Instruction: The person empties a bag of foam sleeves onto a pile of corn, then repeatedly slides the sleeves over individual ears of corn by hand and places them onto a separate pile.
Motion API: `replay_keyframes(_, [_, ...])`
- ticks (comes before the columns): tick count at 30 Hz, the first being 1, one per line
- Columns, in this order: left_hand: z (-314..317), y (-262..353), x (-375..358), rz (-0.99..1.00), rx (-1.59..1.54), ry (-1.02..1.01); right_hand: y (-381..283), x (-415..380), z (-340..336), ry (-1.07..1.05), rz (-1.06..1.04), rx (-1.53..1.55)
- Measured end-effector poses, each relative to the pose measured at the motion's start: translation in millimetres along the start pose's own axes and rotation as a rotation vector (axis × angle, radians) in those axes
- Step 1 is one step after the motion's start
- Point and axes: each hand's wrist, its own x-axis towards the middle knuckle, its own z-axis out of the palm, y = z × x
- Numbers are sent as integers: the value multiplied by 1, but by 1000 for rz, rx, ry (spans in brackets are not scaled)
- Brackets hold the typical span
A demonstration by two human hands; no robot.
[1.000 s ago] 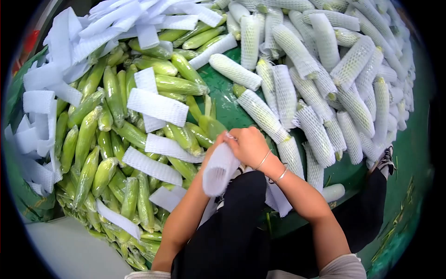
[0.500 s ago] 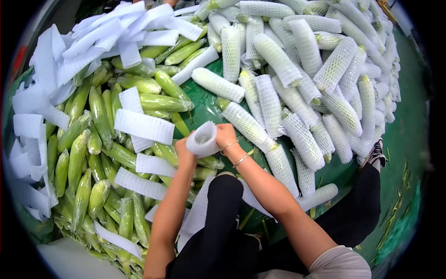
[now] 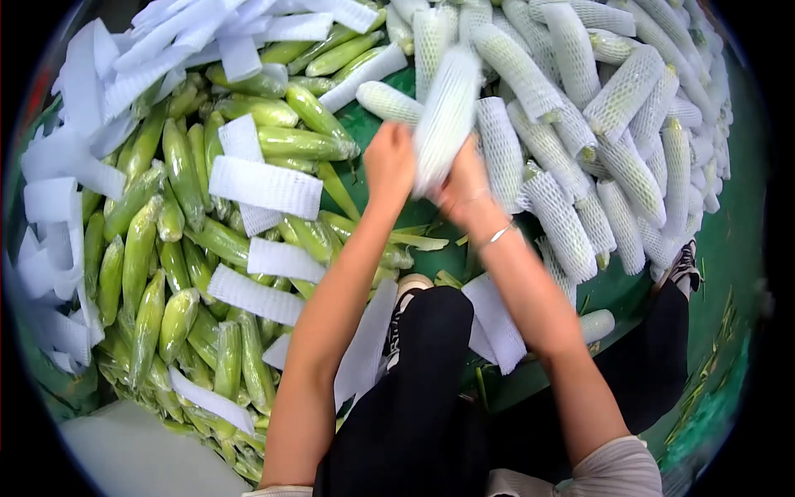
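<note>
My right hand [image 3: 464, 184] is wrapped around the lower part of an ear of corn in a white foam net sleeve [image 3: 447, 108], tilted and blurred by motion. Just left of it, my left hand [image 3: 389, 159] is closed, its knuckles up; what its fingers hold, if anything, is hidden. Below and to the left lie green ears of corn in clear film [image 3: 308, 142]. Right of my hands, an ear in a foam net [image 3: 500, 145] rests at the near side of a heap.
Flat white foam sleeves [image 3: 178, 41] are piled at the upper left, with a few loose ones [image 3: 265, 186] on the corn. Sleeved ears [image 3: 621, 91] form a large heap at the right. Husk scraps [image 3: 418, 240] lie on the green floor [image 3: 596, 290]. A grey-white surface [image 3: 149, 451] is at lower left.
Both hands have moved up and to the right. The open foam sleeve held between them earlier is gone from there; a sleeved ear of corn is now in my right hand.
</note>
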Motion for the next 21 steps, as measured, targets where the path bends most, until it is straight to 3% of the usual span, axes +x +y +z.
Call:
replay_keyframes(1, [-4,23,11,108,-117,1,-32,23,3,-37,-284,10])
replay_keyframes(2, [-10,26,20,122,-191,44,-70,26,9,-62,-330,134])
replay_keyframes(3, [-18,30,29,151,-266,87,-100,43,4,-254,-417,233])
replay_keyframes(4, [-41,26,32,182,-87,184,-120,33,26,-89,-631,82])
replay_keyframes(5, [-66,18,31,125,-54,302,-118,31,36,-108,-635,91])
replay_keyframes(7, [-124,-4,21,104,241,547,-101,23,51,-40,-727,-373])
replay_keyframes(8, [-150,-27,18,-10,553,701,-82,18,52,-68,-697,-481])
replay_keyframes(9, [-166,-49,16,-10,559,712,-56,25,54,-89,-623,-492])
replay_keyframes(10, [-179,-69,13,-196,597,730,-36,21,60,-175,-446,-490])
replay_keyframes(11, [-186,-87,10,-387,632,746,-6,27,65,-180,-399,-530])
replay_keyframes(13, [-184,-111,7,-450,221,563,39,27,78,-263,-428,-757])
replay_keyframes(14, [-178,-97,1,-310,297,581,50,18,91,-338,-506,-787])
replay_keyframes(15, [-178,-81,-5,-315,301,582,51,12,98,-430,-518,-873])
replay_keyframes(17, [-180,-46,-22,-82,236,542,55,14,111,-493,-990,-1077])
replay_keyframes(18, [-182,-37,-30,-14,233,495,52,13,114,-497,-983,-1090])
replay_keyframes(19, [-184,-29,-38,-31,230,490,42,2,120,-647,-911,-962])
replay_keyframes(20, [-189,-20,-46,-94,196,337,35,-8,123,-784,-834,-823])
replay_keyframes(21, [-194,-11,-50,-145,158,193,27,-19,126,-784,-831,-826])
